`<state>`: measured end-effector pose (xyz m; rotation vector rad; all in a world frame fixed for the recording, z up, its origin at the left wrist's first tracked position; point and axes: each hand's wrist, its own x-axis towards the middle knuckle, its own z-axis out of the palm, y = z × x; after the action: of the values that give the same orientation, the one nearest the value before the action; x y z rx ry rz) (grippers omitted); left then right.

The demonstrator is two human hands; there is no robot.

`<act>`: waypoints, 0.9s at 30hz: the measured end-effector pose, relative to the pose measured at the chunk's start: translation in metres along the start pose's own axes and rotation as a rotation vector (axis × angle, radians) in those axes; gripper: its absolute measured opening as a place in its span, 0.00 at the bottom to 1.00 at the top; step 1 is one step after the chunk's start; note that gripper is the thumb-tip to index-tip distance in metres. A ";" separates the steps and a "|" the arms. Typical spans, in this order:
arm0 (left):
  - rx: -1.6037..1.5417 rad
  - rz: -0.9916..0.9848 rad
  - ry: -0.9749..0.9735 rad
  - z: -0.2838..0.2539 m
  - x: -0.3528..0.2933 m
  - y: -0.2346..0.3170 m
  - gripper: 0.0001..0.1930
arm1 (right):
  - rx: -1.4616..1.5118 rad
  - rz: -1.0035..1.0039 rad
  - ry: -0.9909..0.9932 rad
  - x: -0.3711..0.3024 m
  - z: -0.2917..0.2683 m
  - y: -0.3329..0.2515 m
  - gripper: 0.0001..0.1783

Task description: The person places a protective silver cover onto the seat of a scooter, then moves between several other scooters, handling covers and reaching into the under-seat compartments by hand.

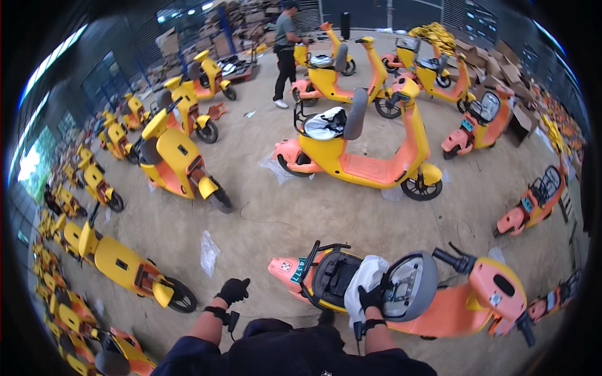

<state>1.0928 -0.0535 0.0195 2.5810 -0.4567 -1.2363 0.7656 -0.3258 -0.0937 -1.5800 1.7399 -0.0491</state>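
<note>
A worker's right hand (374,297) touches white cloth (365,276) between the pink scooter's (464,307) open bay (334,276) and tipped-up seat (426,291), grip unclear; the left hand (233,292), seemingly empty, hangs behind its tail. Cloth-handling appears under way; moving it would call for a firm pinch.

A yellow-and-orange motor scooter (326,150) stands with its grey seat (356,116) raised. On the concrete floor (269,216) lies crumpled clear plastic wrap (209,253). A co-worker (285,53) stands beside scooters farther back; cardboard boxes (520,122) lie heaped at upper right, near a yellow pile (434,34).
</note>
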 end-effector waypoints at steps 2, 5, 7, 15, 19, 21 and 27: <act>0.035 -0.041 -0.069 -0.006 0.009 0.026 0.31 | -0.075 -0.013 0.048 0.017 0.015 0.020 0.60; 0.048 0.021 -0.194 -0.004 0.048 0.020 0.30 | -0.129 -0.051 0.078 0.019 0.020 0.031 0.59; 0.064 0.022 -0.218 -0.004 0.070 0.025 0.28 | -0.125 -0.148 0.145 0.020 0.022 0.040 0.53; -0.038 0.186 -0.337 -0.018 0.181 0.041 0.17 | -0.389 -0.172 0.217 -0.010 -0.007 -0.002 0.33; 0.214 0.469 -0.480 -0.041 0.245 0.042 0.17 | -0.499 -0.432 0.535 -0.002 0.000 -0.012 0.16; 0.221 0.438 -0.553 -0.057 0.272 0.051 0.25 | -0.949 -0.679 0.502 0.009 0.006 -0.016 0.11; 0.005 0.453 -0.400 -0.134 0.361 -0.054 0.17 | -0.932 -0.946 -0.057 -0.018 0.116 -0.248 0.13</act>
<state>1.4216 -0.1295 -0.1745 2.0539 -1.0514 -1.5592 1.0349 -0.3149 -0.0416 -2.9181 0.8054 0.3902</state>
